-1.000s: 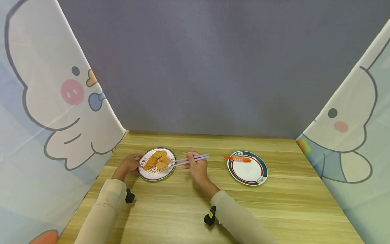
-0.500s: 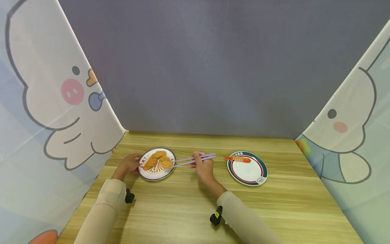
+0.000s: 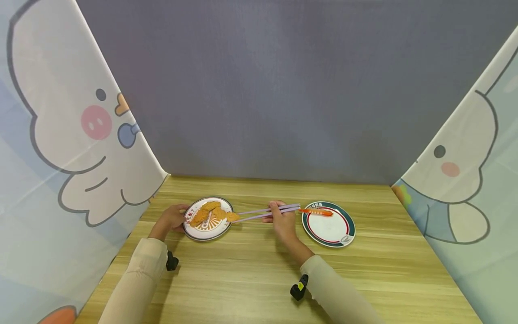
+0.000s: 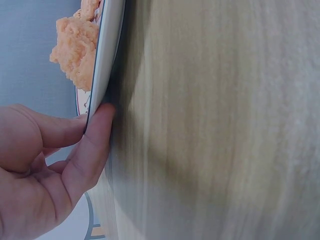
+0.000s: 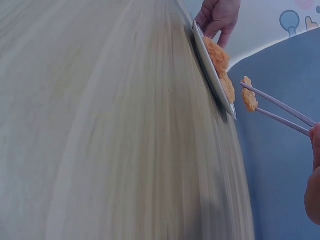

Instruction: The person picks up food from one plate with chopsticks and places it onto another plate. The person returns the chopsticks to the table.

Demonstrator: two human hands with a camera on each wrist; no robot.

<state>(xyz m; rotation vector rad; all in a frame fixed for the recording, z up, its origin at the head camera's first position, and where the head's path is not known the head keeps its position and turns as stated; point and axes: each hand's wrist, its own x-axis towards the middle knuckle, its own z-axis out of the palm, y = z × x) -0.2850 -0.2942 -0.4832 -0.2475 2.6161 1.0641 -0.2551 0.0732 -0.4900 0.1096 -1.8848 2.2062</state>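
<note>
My left hand (image 3: 173, 218) pinches the left rim of a white plate (image 3: 207, 235), thumb above and fingers below, as the left wrist view shows. Several breaded, golden fried chicken pieces (image 3: 200, 217) lie on that plate. With my right hand (image 3: 282, 220) I hold a pair of lilac chopsticks (image 3: 255, 217). A small fried chicken piece (image 5: 249, 94) is caught between their tips, raised above the plate's right rim. To the right, a second plate (image 3: 329, 233) with a green and red border bears an orange shrimp (image 3: 319, 211), whose tail overhangs the rim.
Both plates stand on a wood-grain table (image 3: 226, 283). A grey panel (image 3: 267, 90) rises behind its far edge. Cartoon-printed sheets (image 3: 60, 148) flank the table on the left and right.
The chopsticks have lifted a chicken piece from the left plate and carried it rightward to beyond the rim. My right hand has moved right; my left hand stays on the plate.
</note>
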